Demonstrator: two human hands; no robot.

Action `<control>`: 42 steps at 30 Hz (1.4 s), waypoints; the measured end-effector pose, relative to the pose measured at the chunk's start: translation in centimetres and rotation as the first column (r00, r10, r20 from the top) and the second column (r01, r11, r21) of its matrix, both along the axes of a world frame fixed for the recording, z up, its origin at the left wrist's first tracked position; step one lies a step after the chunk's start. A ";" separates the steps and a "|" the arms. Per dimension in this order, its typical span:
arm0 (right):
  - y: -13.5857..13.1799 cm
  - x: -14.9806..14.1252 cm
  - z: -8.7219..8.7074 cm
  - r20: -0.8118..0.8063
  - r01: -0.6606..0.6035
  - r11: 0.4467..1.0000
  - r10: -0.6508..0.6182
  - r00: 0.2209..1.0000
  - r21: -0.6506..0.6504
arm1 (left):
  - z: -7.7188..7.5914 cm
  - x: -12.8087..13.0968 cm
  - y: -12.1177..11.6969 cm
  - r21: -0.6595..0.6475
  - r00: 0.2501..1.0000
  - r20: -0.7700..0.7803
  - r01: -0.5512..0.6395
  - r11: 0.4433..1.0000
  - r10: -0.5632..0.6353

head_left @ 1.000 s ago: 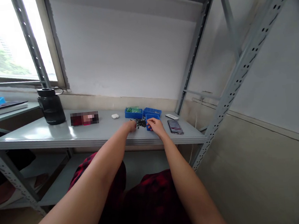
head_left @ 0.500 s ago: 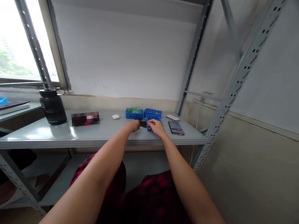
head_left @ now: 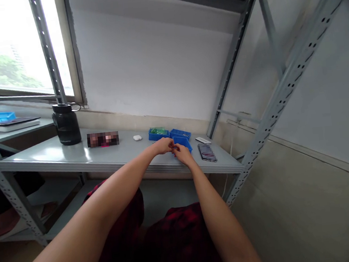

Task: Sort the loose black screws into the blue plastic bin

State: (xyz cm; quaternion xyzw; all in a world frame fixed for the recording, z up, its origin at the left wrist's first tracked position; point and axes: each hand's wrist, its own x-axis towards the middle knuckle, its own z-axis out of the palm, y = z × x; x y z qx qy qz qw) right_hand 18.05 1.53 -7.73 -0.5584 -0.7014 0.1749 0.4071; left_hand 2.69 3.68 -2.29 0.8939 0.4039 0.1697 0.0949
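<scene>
My left hand (head_left: 162, 145) and my right hand (head_left: 180, 151) meet fingertip to fingertip above the grey shelf top (head_left: 72, 156), both closed in a pinch on something too small to make out. Right behind them stand three small blue bins: one with green parts (head_left: 158, 133), one behind (head_left: 180, 134), and one nearest my right hand (head_left: 184, 143). The pile of small dark parts seen earlier is hidden behind my hands.
A black jug (head_left: 66, 124) stands at the left of the shelf, a small white case (head_left: 137, 138) lies mid-shelf, and a phone (head_left: 207, 152) and a white flat device (head_left: 203, 140) lie at the right. Slotted steel uprights (head_left: 282, 96) frame the right side. A window is at far left.
My left hand has lifted off the pile of dark parts and moved right to meet my right hand; both now pinch together. The camera has shifted slightly.
</scene>
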 end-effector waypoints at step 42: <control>-1.3 -3.5 0.8 -0.158 -0.144 0.977 0.169 0.973 0.159 | 2.0 -4.7 -0.5 -0.123 0.919 0.379 0.163 0.979 -0.106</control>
